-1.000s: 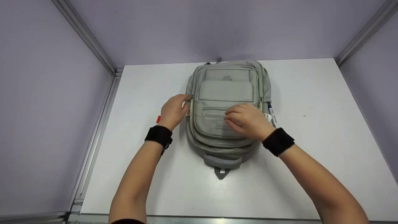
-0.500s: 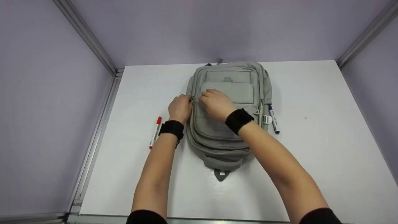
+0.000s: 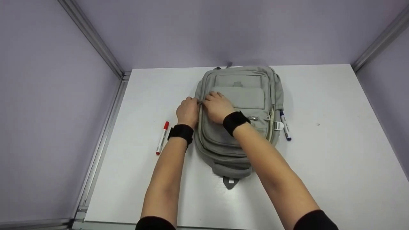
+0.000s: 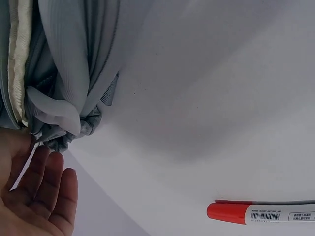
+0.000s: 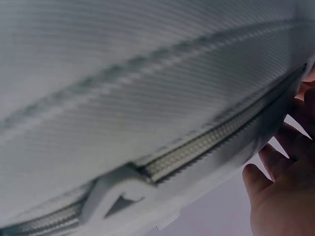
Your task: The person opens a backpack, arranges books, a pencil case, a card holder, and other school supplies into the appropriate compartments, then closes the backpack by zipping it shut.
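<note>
Lab-like booth (image 3: 51, 121), plain panels (image 3: 243, 28), metal framing (image 3: 92, 35)

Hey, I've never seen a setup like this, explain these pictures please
There's no robot here, just a person's bare left hand and right hand. The wide view comes from a camera worn on the head; the two close-ups come from cameras worn on each wrist. A gray backpack lies on a white table, with a red marker to its left and a blue marker at its right. The left hand pinches the backpack's left edge; the right hand is beside it, its grip unclear.
</note>
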A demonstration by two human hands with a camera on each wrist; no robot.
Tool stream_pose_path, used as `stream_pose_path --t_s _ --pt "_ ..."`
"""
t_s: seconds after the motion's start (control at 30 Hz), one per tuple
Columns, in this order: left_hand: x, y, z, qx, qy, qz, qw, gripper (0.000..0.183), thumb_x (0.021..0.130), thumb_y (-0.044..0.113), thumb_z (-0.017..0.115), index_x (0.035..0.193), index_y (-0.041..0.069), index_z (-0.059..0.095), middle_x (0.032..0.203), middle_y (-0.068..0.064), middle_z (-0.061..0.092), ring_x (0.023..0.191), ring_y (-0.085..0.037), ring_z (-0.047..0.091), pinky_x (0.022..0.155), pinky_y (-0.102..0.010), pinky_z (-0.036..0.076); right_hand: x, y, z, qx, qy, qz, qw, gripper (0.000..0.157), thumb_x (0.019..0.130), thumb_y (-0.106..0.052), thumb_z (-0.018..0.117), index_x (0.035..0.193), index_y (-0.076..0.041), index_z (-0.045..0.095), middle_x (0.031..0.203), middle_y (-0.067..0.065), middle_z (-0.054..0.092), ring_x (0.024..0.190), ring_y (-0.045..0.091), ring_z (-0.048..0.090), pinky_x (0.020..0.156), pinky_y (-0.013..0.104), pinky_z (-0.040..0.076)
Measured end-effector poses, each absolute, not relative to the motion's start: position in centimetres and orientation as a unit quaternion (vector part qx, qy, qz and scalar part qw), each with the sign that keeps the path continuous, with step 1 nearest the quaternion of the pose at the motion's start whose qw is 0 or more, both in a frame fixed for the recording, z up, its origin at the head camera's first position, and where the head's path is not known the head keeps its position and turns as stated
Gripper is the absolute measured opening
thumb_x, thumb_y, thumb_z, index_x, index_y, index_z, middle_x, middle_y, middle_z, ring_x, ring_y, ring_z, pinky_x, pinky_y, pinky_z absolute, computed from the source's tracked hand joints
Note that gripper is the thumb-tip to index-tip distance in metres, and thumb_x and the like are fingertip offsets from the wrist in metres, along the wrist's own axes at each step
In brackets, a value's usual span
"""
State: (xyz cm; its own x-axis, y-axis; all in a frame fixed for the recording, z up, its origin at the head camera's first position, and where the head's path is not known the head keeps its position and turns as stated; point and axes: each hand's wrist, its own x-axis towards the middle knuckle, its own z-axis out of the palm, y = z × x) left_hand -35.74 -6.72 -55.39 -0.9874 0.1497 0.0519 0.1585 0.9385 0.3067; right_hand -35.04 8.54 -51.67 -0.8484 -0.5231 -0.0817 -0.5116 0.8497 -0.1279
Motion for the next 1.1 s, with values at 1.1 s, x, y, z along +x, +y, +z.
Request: stream_pose_path --t_s 1.1 --pt "-34.6 -8.3 -54.1 -0.214 -0.975 -0.044 0.043 0.013 0.101 0.002 0.059 0.099 -0.001 0.072 0.094 -0.016 0.064 0.084 -0.035 0.064 0.072 -0.046 0.054 -34.9 8.2 -52.4 -0.252 0.965 -0.013 0.066 0.039 0.110 -0.020 0.040 0.142 -0.011 0.061 0.150 0.011 0.052 0.145 0.031 0.036 0.119 0.047 0.028"
